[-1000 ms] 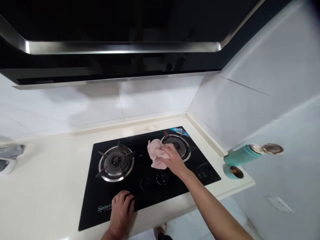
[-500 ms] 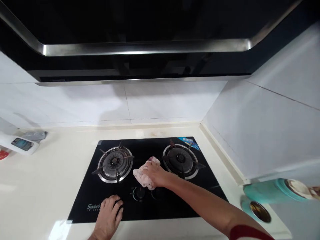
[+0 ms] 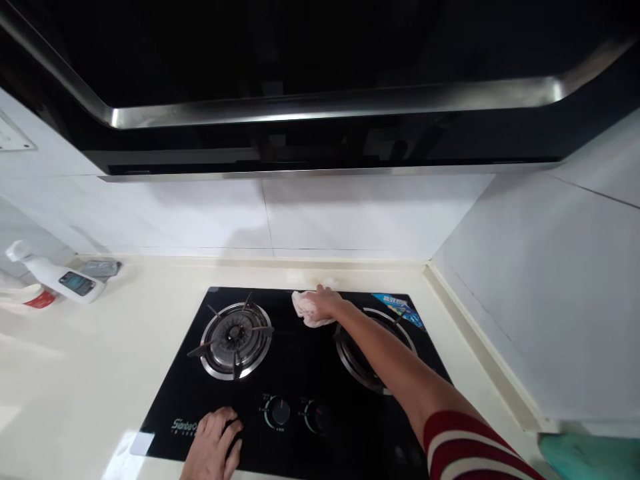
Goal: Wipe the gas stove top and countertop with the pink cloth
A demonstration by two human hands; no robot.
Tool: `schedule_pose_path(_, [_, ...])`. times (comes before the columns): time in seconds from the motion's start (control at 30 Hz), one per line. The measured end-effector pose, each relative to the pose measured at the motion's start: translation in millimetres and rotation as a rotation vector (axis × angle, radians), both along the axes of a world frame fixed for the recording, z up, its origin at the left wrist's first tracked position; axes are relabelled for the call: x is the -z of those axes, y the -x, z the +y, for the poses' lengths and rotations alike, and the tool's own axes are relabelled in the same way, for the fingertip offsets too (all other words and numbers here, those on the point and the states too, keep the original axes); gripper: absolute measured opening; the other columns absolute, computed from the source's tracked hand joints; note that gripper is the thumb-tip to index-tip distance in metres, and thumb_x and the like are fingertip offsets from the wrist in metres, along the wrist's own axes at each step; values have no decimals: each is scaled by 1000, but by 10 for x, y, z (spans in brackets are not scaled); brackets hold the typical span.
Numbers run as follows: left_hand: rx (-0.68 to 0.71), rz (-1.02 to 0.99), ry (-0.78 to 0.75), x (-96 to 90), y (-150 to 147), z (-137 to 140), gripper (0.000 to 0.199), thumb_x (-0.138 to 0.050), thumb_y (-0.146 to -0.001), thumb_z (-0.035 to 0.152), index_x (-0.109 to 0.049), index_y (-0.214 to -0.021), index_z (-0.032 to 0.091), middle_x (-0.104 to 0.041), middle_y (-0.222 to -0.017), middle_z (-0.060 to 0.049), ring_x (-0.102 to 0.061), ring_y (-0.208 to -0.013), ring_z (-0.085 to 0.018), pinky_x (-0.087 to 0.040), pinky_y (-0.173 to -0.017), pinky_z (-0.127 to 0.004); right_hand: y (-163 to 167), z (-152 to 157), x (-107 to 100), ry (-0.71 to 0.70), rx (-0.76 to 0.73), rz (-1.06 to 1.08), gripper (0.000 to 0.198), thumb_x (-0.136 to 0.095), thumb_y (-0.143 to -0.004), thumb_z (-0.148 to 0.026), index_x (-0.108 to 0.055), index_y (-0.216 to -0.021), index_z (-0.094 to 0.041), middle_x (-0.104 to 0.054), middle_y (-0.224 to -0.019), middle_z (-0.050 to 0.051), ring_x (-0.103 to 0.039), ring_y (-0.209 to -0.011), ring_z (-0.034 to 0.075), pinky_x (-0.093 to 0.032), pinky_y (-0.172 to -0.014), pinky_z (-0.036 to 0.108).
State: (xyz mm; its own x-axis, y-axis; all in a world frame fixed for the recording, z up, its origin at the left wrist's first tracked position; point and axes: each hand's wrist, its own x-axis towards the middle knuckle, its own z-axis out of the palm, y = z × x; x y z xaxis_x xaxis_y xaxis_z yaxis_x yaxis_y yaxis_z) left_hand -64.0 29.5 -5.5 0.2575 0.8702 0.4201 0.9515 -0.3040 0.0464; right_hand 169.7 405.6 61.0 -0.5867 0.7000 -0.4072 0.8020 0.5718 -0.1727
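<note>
At the bottom of the frame, a little left of centre, the left hand (image 3: 214, 445) lies flat on the front edge of the black glass hob (image 3: 295, 373), its fingers loosely together and holding nothing, as if to give support. Just to the right of it are the two control knobs (image 3: 280, 411), and the glass around them looks dark and shiny, with no visible dirt. From the lower right, the right arm in a red and white striped sleeve (image 3: 465, 447) passes over the right burner (image 3: 373, 347) and hides a part of it. In the middle of the frame, the right hand (image 3: 325, 305) presses a pale pink cloth (image 3: 306, 308) on the back edge of the hob, between the two burners, with the fingers closed on the cloth. I judge that the wiping is now at the far strip of the glass; the left burner (image 3: 235, 339) with its grate seems not cleaned yet. Farther back, the cream counter (image 3: 100, 347) carries a white spray bottle (image 3: 57, 277) at the left edge, and above is the dark range hood (image 3: 320, 107).
</note>
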Motion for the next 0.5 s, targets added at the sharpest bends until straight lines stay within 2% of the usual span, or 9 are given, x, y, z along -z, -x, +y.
schedule_pose_path(0.1, [-17,-7,21,2,-1,-21,22,-54,-89,17,-63,-108,23,-66,-109,-7,-62,-103,-22,-49,-89,-37,-122,238,32,2,44,-16,84,-78,-66,-51,-45,-142,-37,-38,-145,13,-44,-129,39,-43,-97,50])
schedule_pose_path(0.27, [-33,-10,52,9,-4,-51,25,-55,-89,17,-61,-113,21,-65,-111,-8,-61,-105,-22,-49,-91,-37,-395,586,92,8,95,-4,83,-77,-69,-45,-45,-145,-37,-41,-142,12,-47,-125,37,-45,-93,47])
schedule_pose_path(0.37, [-40,-17,60,45,8,-59,24,-55,-90,17,-61,-113,21,-65,-111,-8,-61,-106,-22,-49,-91,-36,-635,781,121,7,122,13,76,-78,-66,-36,-54,-139,-36,-46,-137,11,-52,-119,34,-47,-90,45])
schedule_pose_path(0.5, [-46,-19,57,131,47,-71,24,-56,-90,20,-61,-113,22,-65,-113,-8,-60,-108,-23,-49,-94,-37,-1043,963,164,-58,211,77,65,-80,-59,-24,-69,-121,-34,-58,-119,7,-58,-105,27,-48,-88,40])
